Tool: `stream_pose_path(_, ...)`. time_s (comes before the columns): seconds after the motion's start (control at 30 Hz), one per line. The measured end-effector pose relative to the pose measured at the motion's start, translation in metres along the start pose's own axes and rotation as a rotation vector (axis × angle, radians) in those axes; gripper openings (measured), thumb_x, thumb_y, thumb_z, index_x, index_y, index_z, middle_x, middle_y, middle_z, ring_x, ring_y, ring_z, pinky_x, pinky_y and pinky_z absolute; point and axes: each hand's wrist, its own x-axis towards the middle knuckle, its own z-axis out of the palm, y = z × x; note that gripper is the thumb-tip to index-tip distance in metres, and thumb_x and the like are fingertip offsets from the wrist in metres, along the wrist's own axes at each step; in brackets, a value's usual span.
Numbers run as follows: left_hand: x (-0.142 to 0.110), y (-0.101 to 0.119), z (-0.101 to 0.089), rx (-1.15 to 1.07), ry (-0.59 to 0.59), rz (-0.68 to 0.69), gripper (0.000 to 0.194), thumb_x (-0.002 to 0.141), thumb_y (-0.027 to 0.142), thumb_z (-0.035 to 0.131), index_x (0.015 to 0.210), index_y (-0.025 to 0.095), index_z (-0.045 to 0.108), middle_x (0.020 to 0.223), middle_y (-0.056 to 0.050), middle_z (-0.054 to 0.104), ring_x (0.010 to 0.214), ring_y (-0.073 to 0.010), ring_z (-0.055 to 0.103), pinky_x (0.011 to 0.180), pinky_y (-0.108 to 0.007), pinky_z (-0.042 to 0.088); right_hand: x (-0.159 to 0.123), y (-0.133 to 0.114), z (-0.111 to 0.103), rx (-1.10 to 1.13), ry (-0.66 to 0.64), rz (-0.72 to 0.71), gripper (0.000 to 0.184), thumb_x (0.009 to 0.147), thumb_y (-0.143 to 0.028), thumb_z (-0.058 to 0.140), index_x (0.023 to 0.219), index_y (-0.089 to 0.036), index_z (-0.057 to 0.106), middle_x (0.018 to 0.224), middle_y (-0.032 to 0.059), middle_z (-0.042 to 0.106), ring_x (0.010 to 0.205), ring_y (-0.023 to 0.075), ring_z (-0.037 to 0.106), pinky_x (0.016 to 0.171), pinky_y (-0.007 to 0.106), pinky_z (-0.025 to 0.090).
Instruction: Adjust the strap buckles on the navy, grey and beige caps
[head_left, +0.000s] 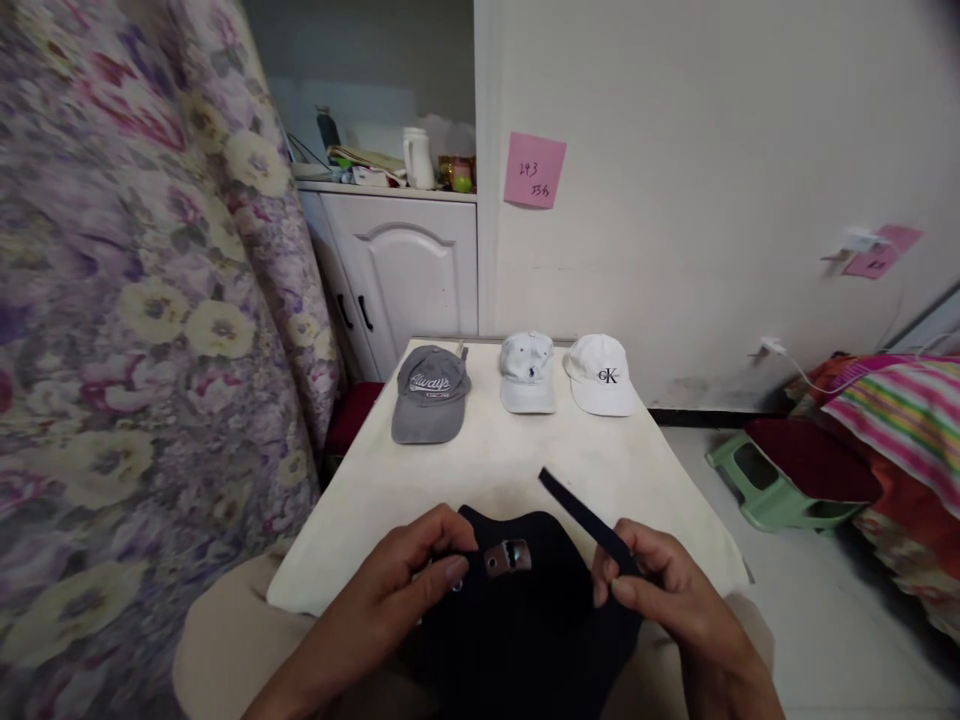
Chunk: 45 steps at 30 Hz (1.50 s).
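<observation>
A dark navy or black cap [525, 640] is held low at the near edge of the table, its back strap undone. My left hand [412, 580] pinches the cap's edge beside a metal buckle [508, 557]. In my right hand [660, 580] the base of the dark strap [585, 512] is gripped between thumb and fingers. The strap's free end points up and to the left, apart from the buckle. Part of the cap's lower side is too dark to make out.
On the cream table [495, 460] stand a grey cap [430, 395], a pale blue cap [527, 372] and a white cap [600, 375] along the far side. A floral curtain [150, 350] hangs on the left. A green stool [787, 475] stands on the right.
</observation>
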Motion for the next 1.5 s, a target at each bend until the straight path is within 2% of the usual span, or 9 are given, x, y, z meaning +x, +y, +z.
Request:
stream_pose_path(0.13,0.002,0.001,0.003,-0.025,-0.035,-0.039,0.02,0.091,0.037,0.059,0.101,0.022,0.065,0.089,-0.002,0.065,0.078,-0.0177,0.055,0.065,-0.024,0.042,0.001,-0.005,0.002,0.026,0.017,0.021,0.021,0.086,-0.039,0.069,0.084,-0.019,0.063,0.075,0.0031,0.071,0.068,0.0147,0.057,0.063,0.025,0.039)
stream_pose_path(0.27,0.006,-0.003,0.004,-0.068,-0.035,-0.077,0.017,0.078,0.033,0.074,0.085,0.019,0.067,0.077,0.001,0.063,0.069,-0.0152,0.052,0.059,-0.022,0.038,0.003,0.0,0.004,0.062,0.127,0.049,0.024,0.086,-0.04,0.071,0.08,-0.018,0.063,0.068,0.0019,0.069,0.061,0.0126,0.054,0.058,0.023,0.038)
stream_pose_path(0.43,0.01,-0.002,0.006,-0.098,0.019,-0.036,0.02,0.082,0.037,0.07,0.078,0.017,0.068,0.07,0.0,0.06,0.064,-0.0142,0.05,0.056,-0.022,0.037,0.007,0.002,0.005,0.063,0.227,0.032,0.022,0.088,-0.041,0.068,0.085,-0.019,0.065,0.059,0.0002,0.067,0.052,0.0121,0.051,0.05,0.023,0.037)
stream_pose_path(0.67,0.018,-0.003,0.011,-0.128,0.092,0.024,0.019,0.084,0.037,0.07,0.083,0.018,0.07,0.075,-0.001,0.063,0.068,-0.015,0.054,0.06,-0.022,0.04,0.015,-0.022,0.004,-0.001,0.273,-0.099,0.013,0.091,-0.032,0.066,0.088,-0.019,0.065,0.08,0.0036,0.071,0.071,0.0162,0.064,0.069,0.028,0.048)
stream_pose_path(0.8,0.019,-0.012,0.018,-0.253,0.102,-0.047,0.021,0.083,0.039,0.071,0.088,0.019,0.071,0.073,0.0,0.063,0.064,-0.0135,0.052,0.056,-0.02,0.038,0.015,-0.023,0.002,0.1,0.227,-0.101,0.015,0.089,-0.032,0.068,0.087,-0.02,0.059,0.073,0.0009,0.068,0.057,0.0119,0.058,0.056,0.024,0.044)
stream_pose_path(0.93,0.021,-0.013,0.024,-0.287,0.055,-0.064,0.024,0.083,0.042,0.07,0.086,0.018,0.071,0.073,-0.001,0.063,0.063,-0.0132,0.051,0.056,-0.021,0.038,0.018,-0.016,0.012,0.172,0.159,0.018,0.025,0.087,-0.038,0.07,0.084,-0.019,0.054,0.057,-0.0035,0.062,0.039,0.0071,0.045,0.041,0.019,0.032)
stream_pose_path(1.17,0.018,-0.006,0.029,-0.103,0.057,0.015,0.024,0.086,0.042,0.066,0.084,0.019,0.072,0.077,-0.002,0.064,0.07,-0.0166,0.054,0.063,-0.025,0.039,0.029,-0.03,0.028,0.171,0.206,-0.009,0.02,0.089,-0.035,0.067,0.089,-0.019,0.055,0.082,0.0009,0.068,0.057,0.0092,0.058,0.061,0.024,0.048)
stream_pose_path(1.33,0.015,0.0,0.031,-0.003,0.075,0.079,0.023,0.09,0.041,0.062,0.086,0.02,0.071,0.078,-0.002,0.065,0.073,-0.0181,0.057,0.066,-0.026,0.04,0.034,-0.031,0.031,0.17,0.115,0.061,0.021,0.089,-0.036,0.067,0.093,-0.017,0.059,0.06,-0.005,0.058,0.045,0.0058,0.042,0.043,0.017,0.029)
stream_pose_path(1.5,0.014,0.001,0.033,0.014,0.088,0.069,0.024,0.09,0.041,0.061,0.085,0.02,0.071,0.077,-0.002,0.065,0.072,-0.0176,0.057,0.065,-0.026,0.041,0.04,-0.026,0.045,0.219,0.064,0.077,0.028,0.075,-0.035,0.081,0.081,-0.017,0.06,0.063,-0.0061,0.054,0.052,0.0059,0.044,0.048,0.017,0.032)
